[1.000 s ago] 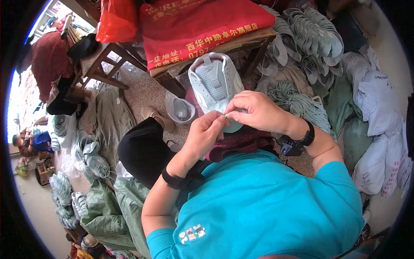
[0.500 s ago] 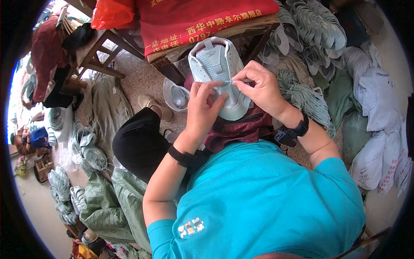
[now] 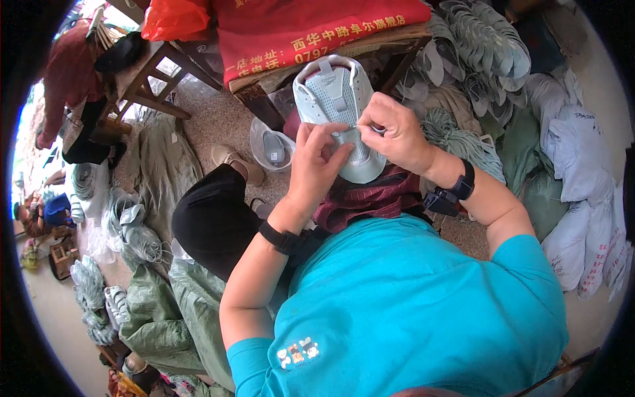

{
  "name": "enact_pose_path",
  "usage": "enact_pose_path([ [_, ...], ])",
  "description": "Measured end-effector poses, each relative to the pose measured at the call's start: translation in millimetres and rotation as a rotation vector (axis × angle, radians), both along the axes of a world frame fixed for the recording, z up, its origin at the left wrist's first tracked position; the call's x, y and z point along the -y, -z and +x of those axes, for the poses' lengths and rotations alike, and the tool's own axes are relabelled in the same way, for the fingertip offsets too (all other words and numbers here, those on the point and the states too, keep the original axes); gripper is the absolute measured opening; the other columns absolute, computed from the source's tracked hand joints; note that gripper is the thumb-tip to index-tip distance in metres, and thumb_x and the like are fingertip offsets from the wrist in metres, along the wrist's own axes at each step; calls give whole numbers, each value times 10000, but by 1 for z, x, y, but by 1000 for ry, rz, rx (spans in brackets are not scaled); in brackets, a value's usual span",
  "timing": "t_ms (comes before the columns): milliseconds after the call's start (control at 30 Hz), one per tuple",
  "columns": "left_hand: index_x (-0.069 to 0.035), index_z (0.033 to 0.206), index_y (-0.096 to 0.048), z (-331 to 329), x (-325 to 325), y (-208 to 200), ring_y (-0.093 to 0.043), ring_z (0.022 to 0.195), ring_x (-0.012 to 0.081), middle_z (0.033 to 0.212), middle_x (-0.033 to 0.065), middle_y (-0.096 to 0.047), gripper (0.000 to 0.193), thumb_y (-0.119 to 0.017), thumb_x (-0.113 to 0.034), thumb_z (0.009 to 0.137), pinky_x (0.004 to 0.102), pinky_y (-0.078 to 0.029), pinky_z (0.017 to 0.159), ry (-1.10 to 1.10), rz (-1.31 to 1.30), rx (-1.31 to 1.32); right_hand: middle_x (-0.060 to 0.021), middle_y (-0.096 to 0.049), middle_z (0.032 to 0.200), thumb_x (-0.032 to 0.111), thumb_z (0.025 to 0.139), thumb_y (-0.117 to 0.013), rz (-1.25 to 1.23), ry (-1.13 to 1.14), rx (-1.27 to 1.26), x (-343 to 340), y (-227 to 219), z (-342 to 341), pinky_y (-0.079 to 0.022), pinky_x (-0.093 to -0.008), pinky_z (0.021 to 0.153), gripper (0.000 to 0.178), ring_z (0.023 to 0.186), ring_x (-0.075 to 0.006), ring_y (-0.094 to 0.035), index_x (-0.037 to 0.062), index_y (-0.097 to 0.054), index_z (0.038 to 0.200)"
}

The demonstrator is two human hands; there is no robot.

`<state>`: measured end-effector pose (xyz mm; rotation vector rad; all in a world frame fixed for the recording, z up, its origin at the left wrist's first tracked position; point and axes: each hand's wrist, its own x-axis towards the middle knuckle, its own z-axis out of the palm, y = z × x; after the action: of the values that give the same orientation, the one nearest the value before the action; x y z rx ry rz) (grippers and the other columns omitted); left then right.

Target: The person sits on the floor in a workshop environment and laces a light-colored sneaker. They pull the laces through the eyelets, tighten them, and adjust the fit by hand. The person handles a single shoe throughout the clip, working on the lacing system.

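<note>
Fingers of the right hand (image 3: 397,135) draw in tight, thumb and forefinger pressed together at the tips, the others curled into the palm. Whatever sits in that pinch is too small to make out; it may be a bit of thread. The left hand (image 3: 312,155) lies lower on the other side, its thumb and forefinger a little apart, with part of the pale grey-green shoe (image 3: 360,169) showing between them. Both fingertips seem to touch its front.

The shoe lies in front of the person, toe toward the body and heel toward the wooden table (image 3: 259,109), with maroon cloth (image 3: 370,206) under the toe end. The hands cover its middle, and the right hand hides part of its right side.

A red cloth bag (image 3: 331,16) lies over the tabletop. Just left of the shoe sits some clear plastic holding a grey piece (image 3: 274,147), and beside it a beige shoe (image 3: 241,165) is on a foot below the black trouser leg (image 3: 213,221). On the right, a heap of pale cords (image 3: 463,142) lies near the right wrist, with stacks of pale shoe pieces (image 3: 486,53) above it and white sacks (image 3: 582,155) farther out. Green sacks (image 3: 159,324) slump at lower left.
</note>
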<state>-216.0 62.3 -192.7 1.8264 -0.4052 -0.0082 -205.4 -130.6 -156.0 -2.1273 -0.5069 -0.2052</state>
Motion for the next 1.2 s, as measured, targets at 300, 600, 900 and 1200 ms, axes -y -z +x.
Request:
enact_pose_path([
  [300,-99,1100,-636,-2,-1,2,-377,670,63,896,-15,-370,325,-737,-50,796,191,-351,593,-11,-24,-75,23,-554,823,62,868,-663,367,19,-507,-2,6,6,-423,-202,652,54,763,-19,-502,24,-625,862],
  [600,-79,1098,-591,-4,3,4,-409,643,85,899,15,-390,364,-751,-50,773,226,-396,579,-62,-56,-88,-74,-547,866,11,813,-646,-188,-31,-41,5,-14,0,-472,-303,659,68,753,-178,-587,9,-601,863],
  [900,-83,1086,-591,-3,3,1,-415,655,85,920,23,-390,358,-750,-42,768,215,-402,588,-41,-87,-116,-108,-589,847,21,789,-661,-170,9,-99,3,-17,9,-487,-315,680,92,768,-226,-606,5,-609,862],
  [1200,-99,1059,-604,-1,1,4,-413,717,89,931,20,-386,348,-758,-32,753,215,-411,606,-23,-118,-176,-50,-596,785,71,802,-703,-41,-85,-297,0,-4,12,-460,-263,653,118,731,-98,-559,0,-631,862],
])
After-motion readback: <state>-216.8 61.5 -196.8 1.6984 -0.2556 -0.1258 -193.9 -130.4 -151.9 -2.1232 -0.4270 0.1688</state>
